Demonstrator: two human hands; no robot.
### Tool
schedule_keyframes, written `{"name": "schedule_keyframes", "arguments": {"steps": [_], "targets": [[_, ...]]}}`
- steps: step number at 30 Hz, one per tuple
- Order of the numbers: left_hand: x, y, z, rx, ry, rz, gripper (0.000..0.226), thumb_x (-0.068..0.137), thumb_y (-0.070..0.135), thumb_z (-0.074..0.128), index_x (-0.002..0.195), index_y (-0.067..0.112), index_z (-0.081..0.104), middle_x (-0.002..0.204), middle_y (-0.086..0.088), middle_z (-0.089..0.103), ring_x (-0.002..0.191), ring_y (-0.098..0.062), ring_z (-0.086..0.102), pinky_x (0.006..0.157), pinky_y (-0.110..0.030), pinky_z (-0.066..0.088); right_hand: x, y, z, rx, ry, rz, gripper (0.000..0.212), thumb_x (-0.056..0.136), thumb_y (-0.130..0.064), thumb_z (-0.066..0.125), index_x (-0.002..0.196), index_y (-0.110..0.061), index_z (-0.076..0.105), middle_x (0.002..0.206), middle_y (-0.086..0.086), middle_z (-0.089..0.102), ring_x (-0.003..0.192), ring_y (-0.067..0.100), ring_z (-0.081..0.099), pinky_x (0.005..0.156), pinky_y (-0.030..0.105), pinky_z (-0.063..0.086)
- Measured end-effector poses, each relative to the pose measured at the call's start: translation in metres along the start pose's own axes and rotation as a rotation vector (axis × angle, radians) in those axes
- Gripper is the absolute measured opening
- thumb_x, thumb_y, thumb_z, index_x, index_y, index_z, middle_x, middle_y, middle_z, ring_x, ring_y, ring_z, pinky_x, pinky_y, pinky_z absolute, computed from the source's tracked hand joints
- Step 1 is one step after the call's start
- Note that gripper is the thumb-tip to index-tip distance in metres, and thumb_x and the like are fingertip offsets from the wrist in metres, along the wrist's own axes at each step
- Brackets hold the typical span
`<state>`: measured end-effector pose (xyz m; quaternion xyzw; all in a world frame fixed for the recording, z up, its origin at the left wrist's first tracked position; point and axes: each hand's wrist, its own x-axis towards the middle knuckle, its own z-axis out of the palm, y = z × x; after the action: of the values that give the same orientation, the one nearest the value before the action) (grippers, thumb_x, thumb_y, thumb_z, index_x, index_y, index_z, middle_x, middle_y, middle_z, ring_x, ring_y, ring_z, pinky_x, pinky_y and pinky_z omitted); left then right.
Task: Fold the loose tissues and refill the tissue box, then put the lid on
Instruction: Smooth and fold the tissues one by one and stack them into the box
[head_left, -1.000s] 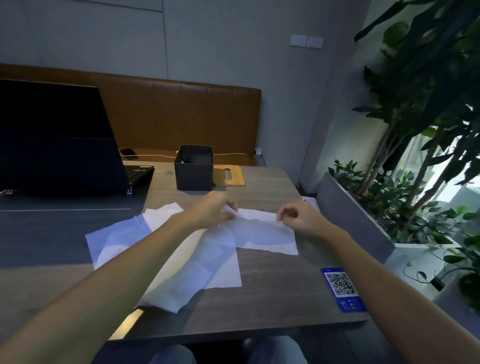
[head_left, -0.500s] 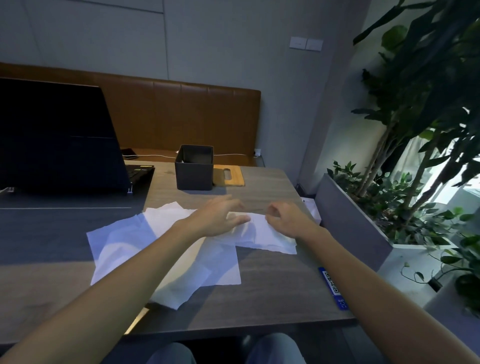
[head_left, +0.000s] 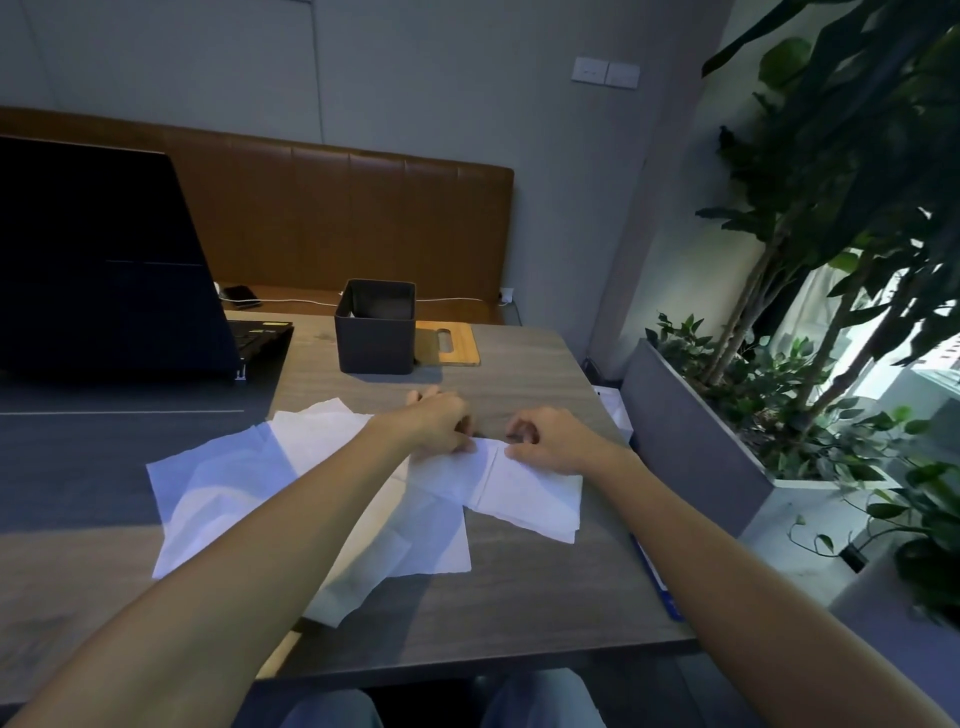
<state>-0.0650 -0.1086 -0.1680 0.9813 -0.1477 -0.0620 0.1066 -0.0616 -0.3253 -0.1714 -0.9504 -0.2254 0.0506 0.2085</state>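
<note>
A white tissue (head_left: 524, 488) lies folded on the wooden table (head_left: 519, 597) in front of me. My left hand (head_left: 441, 423) pinches its far left edge and my right hand (head_left: 545, 439) grips its far right edge, both with curled fingers. Several more loose tissues (head_left: 223, 488) lie spread to the left, partly under my left forearm. The dark grey tissue box (head_left: 376, 327) stands open-topped at the far side of the table. Its wooden lid (head_left: 452, 343) with a slot lies flat just right of the box.
An open black laptop (head_left: 98, 270) fills the far left. A blue card (head_left: 657, 577) lies at the table's right edge. A brown bench (head_left: 337, 218) runs behind the table, with a phone (head_left: 240, 293) on it. A grey planter (head_left: 691, 447) with plants stands to the right.
Both hands moved closer together along the tissue's far edge, and the tissue now lies folded narrower. The camera tilted, so the blue card sits nearer the frame's right.
</note>
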Motion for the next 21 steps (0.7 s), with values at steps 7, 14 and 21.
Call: {"name": "schedule_keyframes", "arguments": {"steps": [7,14,21], "targets": [[0.004,0.001,-0.012,-0.194,0.006,0.037,0.013,0.091,0.033,0.068,0.094,0.033,0.055,0.096,0.009,0.06,0.098,-0.022,0.052,0.086,-0.044,0.048,0.001,-0.001,-0.001,0.126,0.006,-0.017,0.016,0.091,-0.03,0.068,0.091,-0.014,0.071,0.084,-0.002,0.068,0.075,0.009,0.058,0.073,0.029,0.049],[-0.001,0.002,-0.035,-0.224,-0.03,0.078,0.046,0.087,0.028,0.078,0.128,0.03,0.056,0.12,0.002,0.056,0.11,-0.019,0.055,0.097,-0.038,0.052,-0.005,-0.003,-0.021,0.246,-0.017,-0.019,0.014,0.095,-0.018,0.063,0.109,-0.018,0.066,0.082,-0.002,0.072,0.081,0.011,0.064,0.075,0.023,0.048],[-0.006,-0.01,-0.029,-0.226,-0.014,0.033,0.03,0.088,0.024,0.077,0.115,0.028,0.065,0.106,0.004,0.058,0.094,-0.012,0.057,0.078,-0.025,0.052,-0.001,-0.001,-0.024,0.144,0.054,0.0,0.025,0.088,-0.02,0.076,0.113,-0.022,0.069,0.102,-0.003,0.07,0.088,0.003,0.063,0.066,0.013,0.042]]}}
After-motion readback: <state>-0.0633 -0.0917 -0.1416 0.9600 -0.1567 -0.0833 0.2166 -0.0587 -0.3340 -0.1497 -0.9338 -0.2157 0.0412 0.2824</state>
